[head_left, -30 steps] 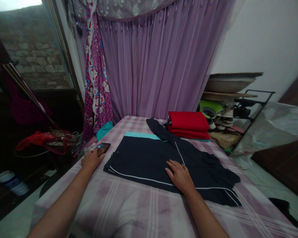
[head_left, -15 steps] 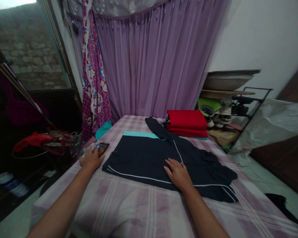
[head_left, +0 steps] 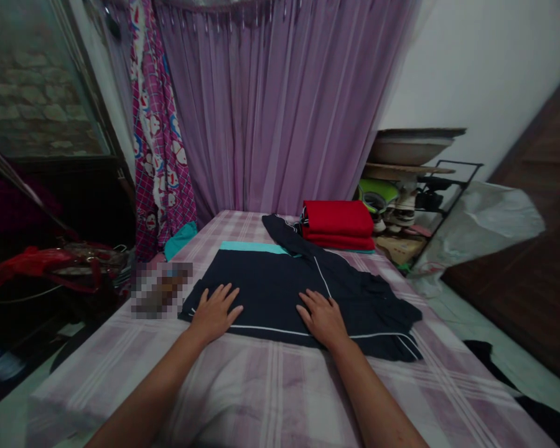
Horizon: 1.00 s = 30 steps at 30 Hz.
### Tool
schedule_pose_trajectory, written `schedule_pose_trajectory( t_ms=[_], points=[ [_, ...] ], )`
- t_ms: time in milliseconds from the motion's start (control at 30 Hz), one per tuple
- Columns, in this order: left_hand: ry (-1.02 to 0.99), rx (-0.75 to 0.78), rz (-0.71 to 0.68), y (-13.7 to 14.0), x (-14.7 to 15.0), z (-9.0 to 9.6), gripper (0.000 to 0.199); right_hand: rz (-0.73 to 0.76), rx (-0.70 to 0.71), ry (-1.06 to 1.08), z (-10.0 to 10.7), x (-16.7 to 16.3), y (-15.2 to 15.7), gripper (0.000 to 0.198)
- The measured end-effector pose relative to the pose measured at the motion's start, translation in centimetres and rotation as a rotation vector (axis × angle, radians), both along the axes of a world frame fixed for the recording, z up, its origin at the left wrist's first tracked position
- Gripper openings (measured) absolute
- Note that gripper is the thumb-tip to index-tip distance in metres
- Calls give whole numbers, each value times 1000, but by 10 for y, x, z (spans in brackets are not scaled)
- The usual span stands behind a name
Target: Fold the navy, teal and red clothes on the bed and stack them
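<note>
Left hand (head_left: 214, 315) and right hand (head_left: 324, 318) lie flat, fingers spread, on navy sports top (head_left: 268, 277); sleeve (head_left: 280, 231) unfolded. Beyond right hand: red clothing (head_left: 340, 219), folded.

Purple curtain (head_left: 261, 112), pale wall (head_left: 462, 68)

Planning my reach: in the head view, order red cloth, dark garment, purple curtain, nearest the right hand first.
1. Dark garment: under the right hand
2. Red cloth: farther forward, slightly right
3. Purple curtain: hanging at the back
</note>
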State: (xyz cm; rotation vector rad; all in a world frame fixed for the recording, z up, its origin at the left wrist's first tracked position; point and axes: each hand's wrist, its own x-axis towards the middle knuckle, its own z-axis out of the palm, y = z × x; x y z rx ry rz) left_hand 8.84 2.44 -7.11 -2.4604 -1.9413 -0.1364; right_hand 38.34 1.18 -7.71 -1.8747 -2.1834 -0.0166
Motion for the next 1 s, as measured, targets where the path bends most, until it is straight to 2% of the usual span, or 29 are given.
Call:
schedule_pose_trajectory(
  t_ms=[100,200,267,367,567,667,767,867,933,1000],
  points=[
    [53,15,21,3,-3,2,58,44,20,18,11,-16,-6,50],
    [96,36,63,7,-1,1,57,210,-35,36,15,-30,-9,56],
    [114,18,84,9,0,0,58,283,-82,23,15,-26,-11,58],
    [135,-29,97,12,0,-1,60,246,-101,-24,10,9,-16,59],
    [140,-87,101,15,0,2,65,-89,-121,-169,2,124,-40,54],
    [144,-80,90,15,0,2,66,-161,-152,-214,3,145,-46,53],
    [141,-60,83,15,0,1,66,-226,-157,-160,13,130,-42,53],
    [139,-25,73,15,0,0,65,-242,-31,-44,29,93,-31,54],
    [144,-7,71,15,0,-2,64,-179,70,31,35,63,-21,53],
    [152,11,65,13,0,-3,63,-52,104,71,35,35,-12,53]
  ],
)
